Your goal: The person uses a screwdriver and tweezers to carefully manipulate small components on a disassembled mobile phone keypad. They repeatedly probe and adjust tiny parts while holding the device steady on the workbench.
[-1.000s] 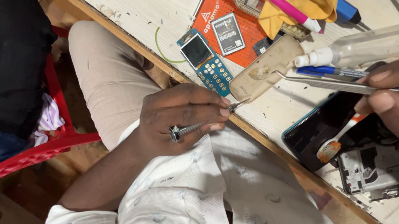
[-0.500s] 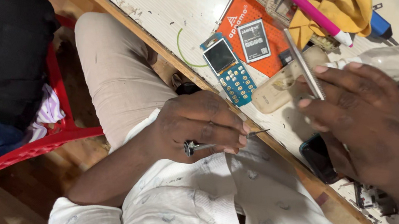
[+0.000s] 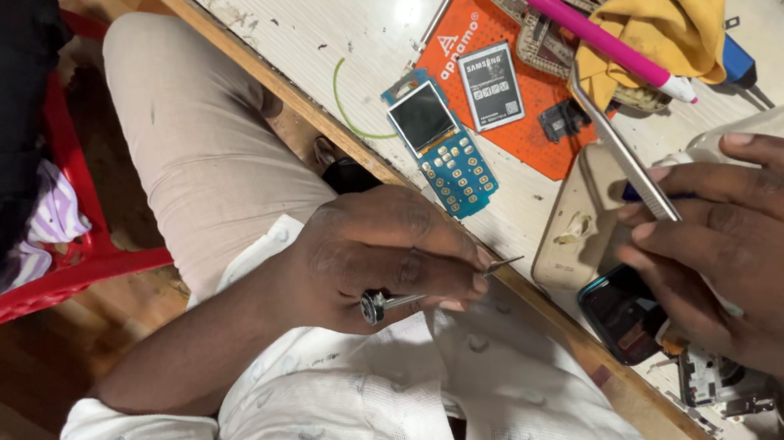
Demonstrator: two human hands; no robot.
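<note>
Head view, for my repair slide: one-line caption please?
Left hand holds a small screwdriver; right hand grips metal tweezers above a cluttered workbench.

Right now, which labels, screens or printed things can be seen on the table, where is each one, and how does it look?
Phone battery: on the orange mat, a grey-black rectangle with a white label.
Keypad phone board: left of the mat, a dark blank screen above blue keys.
Dark phone: at the table edge under the right hand, glossy black screen.
Orange mat: white printed logo near its left edge.
</note>
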